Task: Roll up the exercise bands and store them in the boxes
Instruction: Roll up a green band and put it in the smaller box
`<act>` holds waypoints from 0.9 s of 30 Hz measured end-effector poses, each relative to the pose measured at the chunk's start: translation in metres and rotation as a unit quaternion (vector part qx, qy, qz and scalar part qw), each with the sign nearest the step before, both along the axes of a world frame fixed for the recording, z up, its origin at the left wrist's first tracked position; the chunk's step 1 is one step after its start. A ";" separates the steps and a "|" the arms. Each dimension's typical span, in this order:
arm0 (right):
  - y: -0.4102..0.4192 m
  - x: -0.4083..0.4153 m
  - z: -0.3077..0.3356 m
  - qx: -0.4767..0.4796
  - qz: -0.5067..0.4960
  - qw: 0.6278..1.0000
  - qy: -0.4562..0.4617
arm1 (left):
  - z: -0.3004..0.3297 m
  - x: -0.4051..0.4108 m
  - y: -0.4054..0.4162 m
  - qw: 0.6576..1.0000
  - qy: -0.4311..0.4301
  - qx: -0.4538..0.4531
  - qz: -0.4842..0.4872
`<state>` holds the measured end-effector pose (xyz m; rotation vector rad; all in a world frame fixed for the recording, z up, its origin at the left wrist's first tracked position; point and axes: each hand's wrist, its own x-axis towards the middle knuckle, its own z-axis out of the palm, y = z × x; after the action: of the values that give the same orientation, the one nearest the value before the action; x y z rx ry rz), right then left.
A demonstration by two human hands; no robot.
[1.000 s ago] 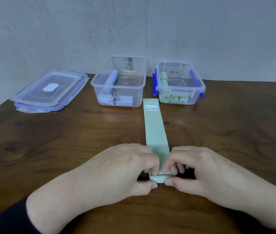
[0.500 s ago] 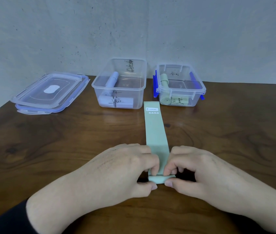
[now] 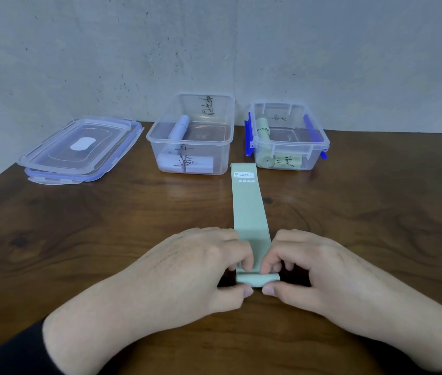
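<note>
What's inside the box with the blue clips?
Inside the box with the blue clips are two rolled green bands: one lies along the front wall, another along the left side. Black scribbles on the front wall partly cover the front roll.

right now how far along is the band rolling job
Done: two pale lilac rolls lie in the larger box, and two green rolls in the blue-clipped box.
In hand: the left hand and right hand pinch the near end of the green band, barely rolled.
Left: finish rolling, box it, fit the lids.
</note>
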<state>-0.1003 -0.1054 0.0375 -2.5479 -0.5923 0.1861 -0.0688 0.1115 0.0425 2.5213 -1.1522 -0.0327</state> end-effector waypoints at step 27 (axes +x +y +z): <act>0.003 0.001 0.000 -0.023 -0.030 0.999 -0.003 | 0.000 0.006 0.001 0.998 0.017 0.049 0.032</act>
<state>-0.0994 -0.1024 0.0374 -2.6072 -0.5188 0.1728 -0.0631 0.1128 0.0427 2.6321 -1.0806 -0.1178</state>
